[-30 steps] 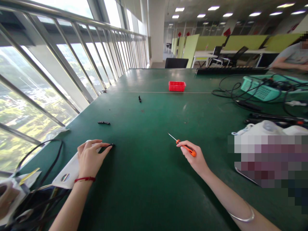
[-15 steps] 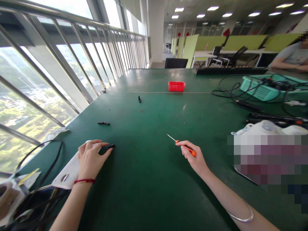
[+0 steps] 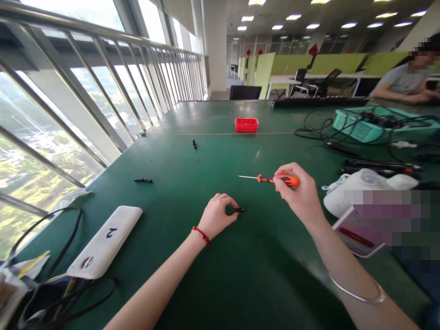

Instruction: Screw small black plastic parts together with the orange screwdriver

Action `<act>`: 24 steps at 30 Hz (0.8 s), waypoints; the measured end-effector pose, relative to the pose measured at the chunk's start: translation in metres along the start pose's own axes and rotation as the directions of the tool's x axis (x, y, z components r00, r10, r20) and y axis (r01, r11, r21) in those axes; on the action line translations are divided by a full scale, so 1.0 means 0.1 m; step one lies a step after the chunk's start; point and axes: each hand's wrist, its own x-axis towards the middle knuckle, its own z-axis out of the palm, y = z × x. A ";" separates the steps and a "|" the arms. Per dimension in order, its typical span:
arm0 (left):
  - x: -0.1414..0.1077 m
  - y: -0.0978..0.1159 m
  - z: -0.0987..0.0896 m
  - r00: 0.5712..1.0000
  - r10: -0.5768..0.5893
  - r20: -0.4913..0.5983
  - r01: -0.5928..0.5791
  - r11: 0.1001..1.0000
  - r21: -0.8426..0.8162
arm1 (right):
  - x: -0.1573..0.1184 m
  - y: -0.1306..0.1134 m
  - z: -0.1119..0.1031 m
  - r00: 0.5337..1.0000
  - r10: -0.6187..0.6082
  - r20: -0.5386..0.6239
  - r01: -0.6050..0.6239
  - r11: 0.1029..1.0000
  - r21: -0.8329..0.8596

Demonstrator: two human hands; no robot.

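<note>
My left hand (image 3: 220, 214), with a red bracelet at the wrist, pinches a small black part (image 3: 239, 210) between thumb and fingertips over the middle of the green table (image 3: 192, 293). To its right, my right hand (image 3: 298, 190) grips an orange and black screwdriver (image 3: 287, 180). The screwdriver's thin metal shaft points left, above and beyond the black part, not touching it. Another small black part (image 3: 143, 180) lies at the left of the table, and one more (image 3: 195, 145) lies farther back.
A white power bank (image 3: 106, 240) and black cables lie at the left. A red box (image 3: 246, 125) stands far back. On the right are a teal basket (image 3: 357, 126) with cables, a white object (image 3: 343, 197) and black tools. A person sits at the far right; a railing runs along the left.
My left hand has moved right from beside the power bank with the small black part in its fingers. My right hand has risen to the right, turning the screwdriver nearly level.
</note>
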 end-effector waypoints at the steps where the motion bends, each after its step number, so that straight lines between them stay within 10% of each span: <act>1: 0.06 0.00 0.05 1.000 -0.002 0.011 0.003 1.000 -0.014 | 0.01 -0.03 -0.05 1.000 -0.018 -0.005 0.017 0.999 -0.041; 8: 0.07 -0.10 0.25 0.997 -0.020 -0.079 0.016 0.999 -0.050 | -0.13 -0.01 -0.12 0.993 -0.087 0.083 0.107 0.951 -0.291; 24: 0.06 -0.10 0.26 0.996 -0.032 -0.086 0.028 0.998 -0.052 | -0.16 0.05 -0.01 0.989 -0.066 0.130 0.102 0.950 -0.295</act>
